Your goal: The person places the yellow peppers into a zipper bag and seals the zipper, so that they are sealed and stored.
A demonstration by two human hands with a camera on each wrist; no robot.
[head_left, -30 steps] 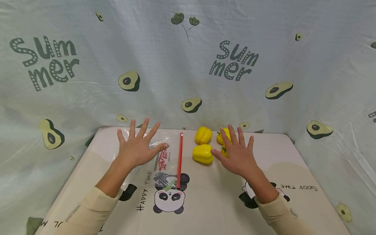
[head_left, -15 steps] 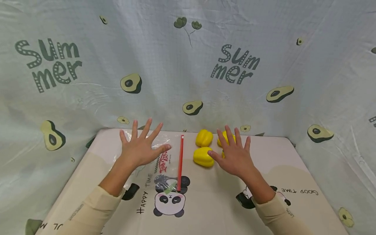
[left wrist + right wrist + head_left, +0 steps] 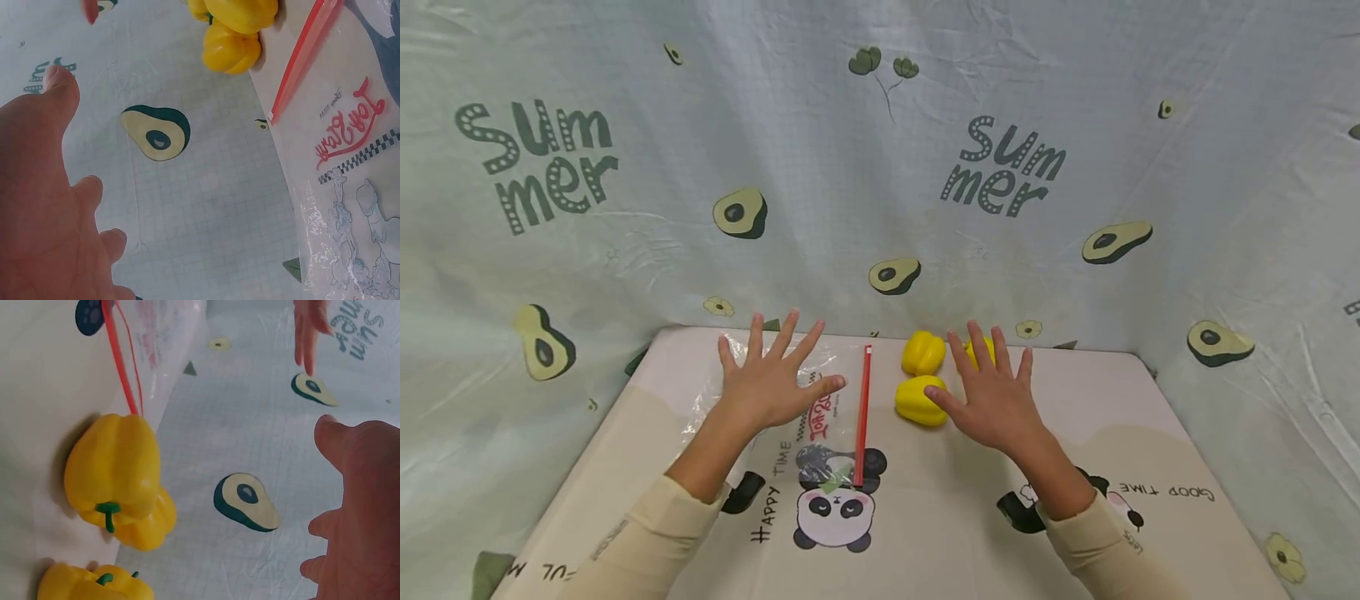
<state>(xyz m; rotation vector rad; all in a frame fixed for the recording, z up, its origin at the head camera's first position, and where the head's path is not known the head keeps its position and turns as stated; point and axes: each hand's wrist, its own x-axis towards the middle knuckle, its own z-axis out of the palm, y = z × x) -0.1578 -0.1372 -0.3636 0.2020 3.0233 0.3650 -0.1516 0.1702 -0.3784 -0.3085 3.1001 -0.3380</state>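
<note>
Both hands hover spread flat, holding nothing: the left hand (image 3: 771,387) over the clear red-zippered plastic bag (image 3: 820,400), the right hand (image 3: 992,400) just beside three yellow plastic bell peppers (image 3: 919,398) on the desk (image 3: 940,517).

You're at a staged tabletop booth, not a kitchen: avocado-print "Summer" cloth (image 3: 880,167) walls three sides, a panda-print mat (image 3: 925,517) covers the table.

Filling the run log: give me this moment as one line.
left hand: open, above zip bag | right hand: open, beside yellow peppers | nothing held
</note>
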